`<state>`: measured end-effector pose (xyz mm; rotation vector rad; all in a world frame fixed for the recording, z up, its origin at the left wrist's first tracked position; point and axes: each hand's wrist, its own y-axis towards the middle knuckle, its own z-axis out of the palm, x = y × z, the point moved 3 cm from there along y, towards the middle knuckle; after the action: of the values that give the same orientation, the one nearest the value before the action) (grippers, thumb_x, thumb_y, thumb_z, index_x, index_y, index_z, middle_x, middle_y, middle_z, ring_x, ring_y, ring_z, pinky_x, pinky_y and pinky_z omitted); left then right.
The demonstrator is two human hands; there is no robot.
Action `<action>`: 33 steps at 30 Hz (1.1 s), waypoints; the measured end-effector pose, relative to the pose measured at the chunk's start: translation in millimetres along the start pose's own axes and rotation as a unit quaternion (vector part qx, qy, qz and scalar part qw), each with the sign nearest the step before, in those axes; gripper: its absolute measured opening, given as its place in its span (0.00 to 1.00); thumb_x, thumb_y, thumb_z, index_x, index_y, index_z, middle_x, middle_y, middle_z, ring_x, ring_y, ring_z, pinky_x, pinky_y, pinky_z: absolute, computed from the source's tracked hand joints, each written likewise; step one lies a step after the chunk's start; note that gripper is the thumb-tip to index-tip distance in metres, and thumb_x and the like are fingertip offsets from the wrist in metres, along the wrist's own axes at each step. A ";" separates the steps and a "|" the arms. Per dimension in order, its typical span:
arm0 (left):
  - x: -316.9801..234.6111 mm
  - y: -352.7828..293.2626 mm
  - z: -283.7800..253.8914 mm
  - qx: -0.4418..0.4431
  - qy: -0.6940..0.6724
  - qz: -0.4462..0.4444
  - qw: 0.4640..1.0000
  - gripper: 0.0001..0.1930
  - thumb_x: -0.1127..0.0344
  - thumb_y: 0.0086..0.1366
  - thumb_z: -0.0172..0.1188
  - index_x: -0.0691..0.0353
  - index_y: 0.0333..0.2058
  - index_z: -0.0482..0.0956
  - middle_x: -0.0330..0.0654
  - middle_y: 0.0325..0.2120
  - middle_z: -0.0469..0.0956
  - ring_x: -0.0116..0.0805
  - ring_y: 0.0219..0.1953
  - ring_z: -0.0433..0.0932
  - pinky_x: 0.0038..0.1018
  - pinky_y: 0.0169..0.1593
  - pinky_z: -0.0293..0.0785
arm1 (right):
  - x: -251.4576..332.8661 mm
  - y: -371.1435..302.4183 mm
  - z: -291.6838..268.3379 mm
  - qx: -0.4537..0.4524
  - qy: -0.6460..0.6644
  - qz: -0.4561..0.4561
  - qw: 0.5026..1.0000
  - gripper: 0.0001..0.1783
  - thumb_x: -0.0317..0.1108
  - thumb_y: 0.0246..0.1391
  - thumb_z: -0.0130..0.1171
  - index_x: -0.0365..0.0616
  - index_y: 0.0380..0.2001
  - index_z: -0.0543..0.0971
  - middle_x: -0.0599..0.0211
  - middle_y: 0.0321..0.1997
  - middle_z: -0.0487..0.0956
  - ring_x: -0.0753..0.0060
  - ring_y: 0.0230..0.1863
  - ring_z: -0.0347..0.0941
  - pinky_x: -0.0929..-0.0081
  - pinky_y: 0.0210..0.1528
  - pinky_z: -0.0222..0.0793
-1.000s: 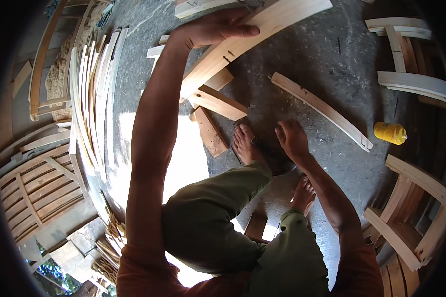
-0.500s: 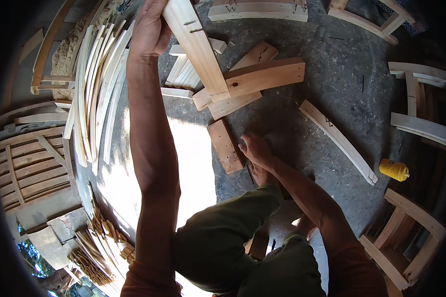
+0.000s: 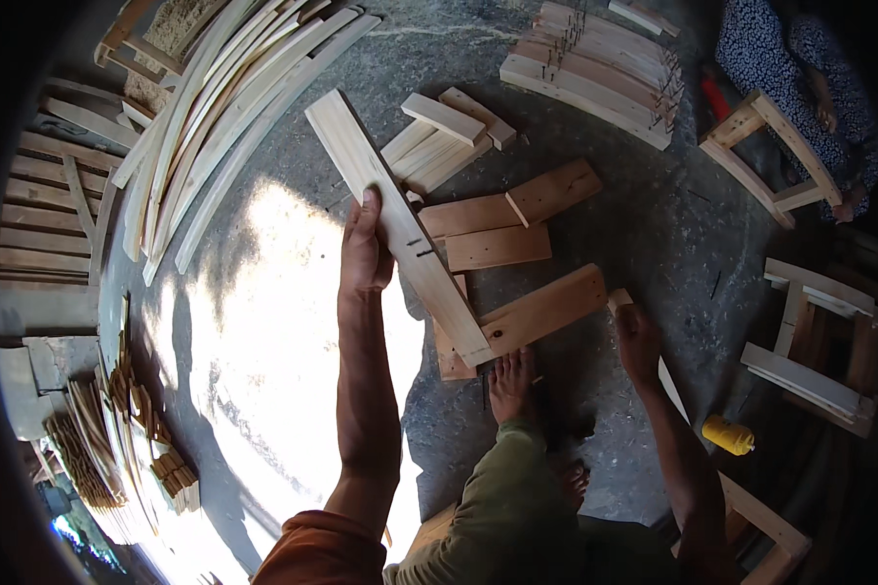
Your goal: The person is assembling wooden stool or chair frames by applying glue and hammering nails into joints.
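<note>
My left hand [image 3: 364,252] grips a long pale wooden plank [image 3: 400,226] by its edge; the plank runs diagonally from upper left down to lower right, and two small nails stick out of its side. Its lower end meets a shorter flat board [image 3: 544,308] lying on the concrete floor, just in front of my bare foot [image 3: 510,383]. My right hand [image 3: 636,336] is closed on the near end of a curved wooden slat [image 3: 669,375] on the floor at the right. More short boards [image 3: 498,234] lie flat just beyond the plank.
A fan of long curved slats [image 3: 224,107] lies upper left. A stack of slats with nails [image 3: 595,58] sits at the top. Small wooden frames [image 3: 766,161] stand right, beside another seated person [image 3: 800,68]. A yellow spool [image 3: 729,435] lies lower right. Slat bundles [image 3: 117,439] lie left.
My view has shifted down and away. My left hand pulled the long plank toward me, its end now meeting the short board. My right hand moved from the short boards to the curved slat.
</note>
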<state>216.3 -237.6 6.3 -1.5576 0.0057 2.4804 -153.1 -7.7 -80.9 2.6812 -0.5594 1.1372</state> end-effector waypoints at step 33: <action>180.2 67.2 77.3 0.199 0.135 -0.338 0.910 0.29 0.45 0.70 0.54 0.64 0.56 0.68 0.45 0.40 0.79 0.36 0.40 0.81 0.34 0.42 0.80 | -67.1 -115.9 -202.1 -0.111 0.298 0.436 0.842 0.18 0.50 0.61 0.47 0.47 0.38 0.76 0.69 0.24 0.74 0.82 0.16 0.67 0.83 0.14 0.58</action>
<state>60.0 -262.6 -127.5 -1.3970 0.0120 1.6029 -281.2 177.4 9.0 1.6697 -1.7131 1.8357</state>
